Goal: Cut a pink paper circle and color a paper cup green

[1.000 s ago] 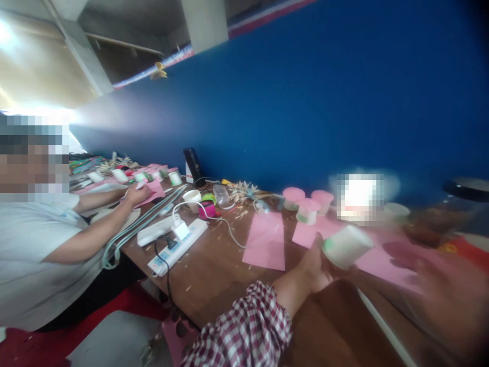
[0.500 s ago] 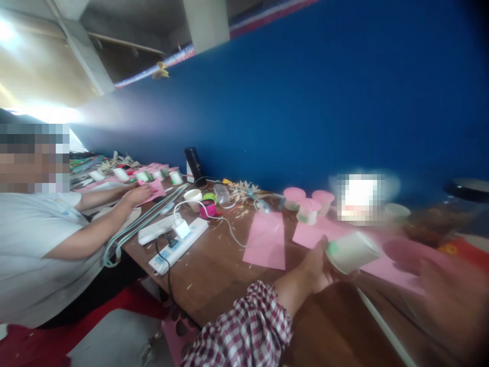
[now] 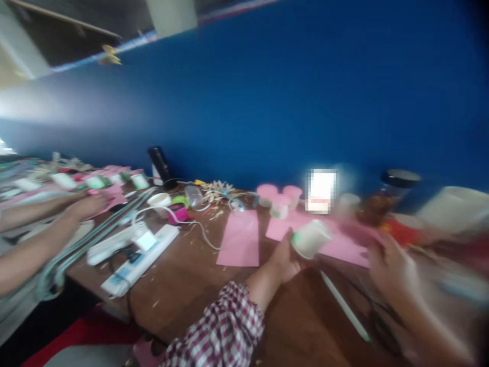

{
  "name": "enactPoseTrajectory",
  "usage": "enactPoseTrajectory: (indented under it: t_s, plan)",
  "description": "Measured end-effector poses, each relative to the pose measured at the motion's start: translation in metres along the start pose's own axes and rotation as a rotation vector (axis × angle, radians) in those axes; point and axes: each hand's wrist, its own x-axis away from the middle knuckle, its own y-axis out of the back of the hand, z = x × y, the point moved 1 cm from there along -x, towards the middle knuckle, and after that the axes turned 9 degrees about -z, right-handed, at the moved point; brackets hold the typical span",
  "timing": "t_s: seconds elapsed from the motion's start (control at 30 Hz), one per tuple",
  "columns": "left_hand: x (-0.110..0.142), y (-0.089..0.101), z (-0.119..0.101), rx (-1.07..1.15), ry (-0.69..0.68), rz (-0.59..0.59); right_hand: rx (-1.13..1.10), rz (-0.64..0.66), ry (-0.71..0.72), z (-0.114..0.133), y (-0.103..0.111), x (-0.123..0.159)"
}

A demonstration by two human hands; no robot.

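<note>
My left hand (image 3: 287, 260) is wrapped round a white cylindrical tub (image 3: 314, 238) with a green mark on its side, tilted above the table. To the right, my right hand (image 3: 393, 270) is blurred by motion; its fingers pinch a thin pink paper piece (image 3: 357, 232), which looked round a moment ago. Beneath and behind both hands lie flat pink sheets (image 3: 278, 229), and a separate pink sheet (image 3: 240, 239) lies farther left. Several similar tubs with pink round tops (image 3: 280, 205) stand just behind my left hand.
A white power strip (image 3: 141, 261) with plugs and cables lies left on the brown table (image 3: 191, 290). A white stick (image 3: 344, 306) and dark scissors-like handles (image 3: 382, 326) rest before my right hand. A black-lidded jar (image 3: 399, 178) stands behind. A co-worker's arms (image 3: 42, 239) work at left.
My view has swung right, so the scene shifts left. The right hand has brought the pink piece closer to the tub in my left hand.
</note>
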Motion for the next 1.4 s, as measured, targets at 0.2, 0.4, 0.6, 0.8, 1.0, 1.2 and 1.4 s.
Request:
enactPoseTrajectory:
  t_s: [0.2,0.4,0.6,0.8,1.0,1.2,1.4]
  plan:
    - [0.002,-0.002,-0.005,0.049,-0.004,-0.014,0.111,0.134,0.081,-0.008,0.001,-0.016]
    - [0.004,-0.003,-0.006,0.061,-0.030,-0.024,0.372,0.248,0.171,-0.001,0.001,-0.019]
    - [0.004,-0.003,-0.007,0.076,-0.054,-0.015,0.403,0.388,0.281,0.007,0.000,-0.016]
    - [0.003,-0.002,-0.007,0.066,-0.087,0.021,0.376,0.493,0.350,0.011,0.016,-0.009]
    - [0.004,-0.002,-0.008,0.061,-0.099,0.050,0.354,0.539,0.346,0.032,0.036,0.018]
    - [0.005,-0.003,-0.009,0.111,-0.042,-0.023,0.393,0.696,0.303,0.041,0.033,0.054]
    - [0.004,-0.003,-0.009,0.123,-0.053,-0.035,0.381,0.667,0.280,0.034,0.025,0.059]
